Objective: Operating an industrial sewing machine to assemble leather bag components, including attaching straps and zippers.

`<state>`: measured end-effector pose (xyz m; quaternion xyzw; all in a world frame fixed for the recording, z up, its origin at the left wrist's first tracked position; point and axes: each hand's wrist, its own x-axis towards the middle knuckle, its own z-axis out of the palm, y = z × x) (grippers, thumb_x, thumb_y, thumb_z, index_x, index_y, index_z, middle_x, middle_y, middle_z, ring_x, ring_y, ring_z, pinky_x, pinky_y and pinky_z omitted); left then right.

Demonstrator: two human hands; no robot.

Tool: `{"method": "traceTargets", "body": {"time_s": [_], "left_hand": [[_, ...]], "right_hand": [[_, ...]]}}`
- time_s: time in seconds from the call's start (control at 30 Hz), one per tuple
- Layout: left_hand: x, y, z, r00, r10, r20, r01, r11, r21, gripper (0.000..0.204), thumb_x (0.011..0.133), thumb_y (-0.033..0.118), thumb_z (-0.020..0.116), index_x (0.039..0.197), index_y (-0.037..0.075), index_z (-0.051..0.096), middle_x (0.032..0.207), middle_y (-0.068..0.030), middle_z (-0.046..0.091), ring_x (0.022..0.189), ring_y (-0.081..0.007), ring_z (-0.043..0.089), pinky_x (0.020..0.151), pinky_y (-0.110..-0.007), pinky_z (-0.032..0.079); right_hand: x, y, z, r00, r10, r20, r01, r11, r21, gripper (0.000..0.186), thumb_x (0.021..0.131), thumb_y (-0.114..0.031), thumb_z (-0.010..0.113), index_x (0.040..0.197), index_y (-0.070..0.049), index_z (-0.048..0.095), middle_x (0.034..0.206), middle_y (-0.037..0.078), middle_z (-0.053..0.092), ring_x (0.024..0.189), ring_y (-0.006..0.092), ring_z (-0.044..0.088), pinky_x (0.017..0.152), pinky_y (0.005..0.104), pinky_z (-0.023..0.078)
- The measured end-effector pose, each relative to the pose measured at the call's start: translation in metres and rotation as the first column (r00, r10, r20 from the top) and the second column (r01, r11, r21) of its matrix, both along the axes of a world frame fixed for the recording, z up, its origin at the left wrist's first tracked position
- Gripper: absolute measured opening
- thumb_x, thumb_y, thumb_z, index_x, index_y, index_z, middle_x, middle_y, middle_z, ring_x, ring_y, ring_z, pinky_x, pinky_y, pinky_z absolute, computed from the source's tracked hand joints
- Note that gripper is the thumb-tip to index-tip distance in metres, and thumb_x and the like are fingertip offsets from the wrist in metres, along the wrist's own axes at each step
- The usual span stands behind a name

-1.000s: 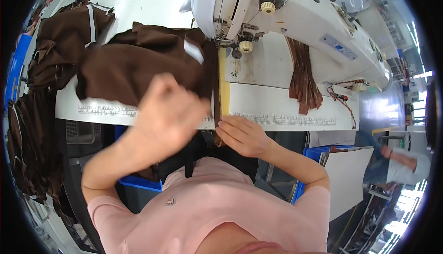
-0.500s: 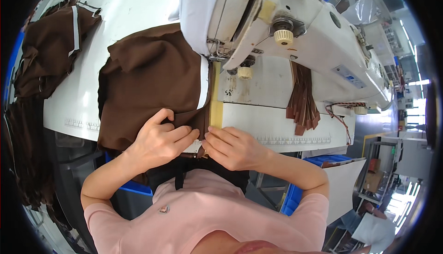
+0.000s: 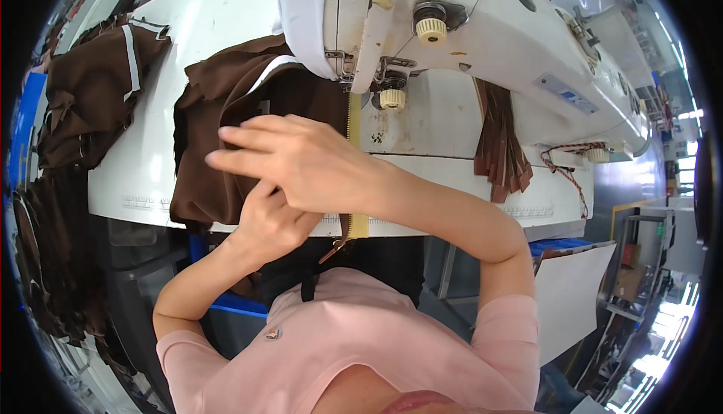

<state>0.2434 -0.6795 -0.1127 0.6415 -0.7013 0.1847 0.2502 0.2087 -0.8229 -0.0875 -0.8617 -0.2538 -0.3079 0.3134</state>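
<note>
A brown fabric piece [image 3: 207, 150] lies bunched on the sewing table, its near layer folded back so that a white strip [image 3: 271, 71] curves across the top. My right hand [image 3: 305, 162] crosses over my left, palm down and fingers stretched leftward above the fabric. Below it, my left hand [image 3: 273, 222] is curled at the fabric's near edge; its fingertips are partly hidden by my right hand. A zipper with yellow tape [image 3: 355, 124] runs from the sewing machine's needle area [image 3: 346, 86] to the table's front edge, where its brown end [image 3: 333, 250] hangs over.
The white sewing machine [image 3: 467, 53] spans the back and right, with white cloth [image 3: 305, 7] over its head. Brown strips [image 3: 501, 143] lie under its arm. More brown pieces [image 3: 94, 105] are heaped at the left. A white board [image 3: 576, 293] stands at the lower right.
My right hand has let go of the zipper's near end and swung left across my left hand. The fabric's white-edged side has been folded back leftward from the zipper.
</note>
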Motion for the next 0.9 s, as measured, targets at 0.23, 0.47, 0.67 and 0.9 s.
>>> {"method": "traceTargets", "body": {"time_s": [0.23,0.47,0.67,0.9], "left_hand": [[0.020,0.000,0.029,0.903,0.195,-0.383,-0.210,0.978,0.001,0.020,0.065,-0.001,0.065,0.085,0.004,0.066,0.082,-0.0069,0.066,0.067,-0.0241,0.060,0.060,-0.033,0.047],[0.002,-0.005,0.002,0.986,-0.046,-0.159,0.064,0.992,0.110,0.024,0.063,0.007,0.063,0.086,0.000,0.064,0.077,-0.0055,0.059,0.073,-0.0187,0.060,0.068,-0.029,0.047],[0.004,-0.005,0.002,0.979,-0.060,-0.196,0.087,0.988,0.129,0.026,0.062,0.009,0.064,0.086,0.000,0.065,0.076,-0.0044,0.058,0.072,-0.0186,0.059,0.068,-0.029,0.047],[0.026,-0.020,0.002,0.977,-0.053,-0.205,0.089,0.981,0.172,0.029,0.058,0.005,0.068,0.086,-0.003,0.067,0.076,-0.0059,0.058,0.069,-0.0201,0.057,0.062,-0.031,0.045]], "right_hand": [[-0.127,-0.001,-0.018,0.925,-0.252,-0.286,0.193,0.956,-0.220,0.036,0.072,0.001,0.058,0.107,0.001,0.063,0.110,0.015,0.063,0.100,0.0301,0.062,0.083,0.0368,0.052],[-0.133,-0.004,-0.054,0.958,-0.285,0.022,0.267,0.865,-0.424,0.029,0.075,-0.006,0.063,0.102,0.003,0.064,0.103,0.014,0.065,0.100,0.0266,0.063,0.084,0.0351,0.053],[-0.124,-0.013,-0.043,0.976,-0.220,-0.006,0.195,0.877,-0.439,0.025,0.079,-0.013,0.060,0.097,0.004,0.064,0.096,0.015,0.066,0.093,0.0262,0.064,0.085,0.0350,0.052],[-0.108,-0.027,-0.041,0.982,-0.188,0.025,0.176,0.851,-0.495,0.024,0.079,-0.014,0.061,0.094,0.004,0.065,0.091,0.016,0.066,0.091,0.0274,0.065,0.081,0.0334,0.051]]}}
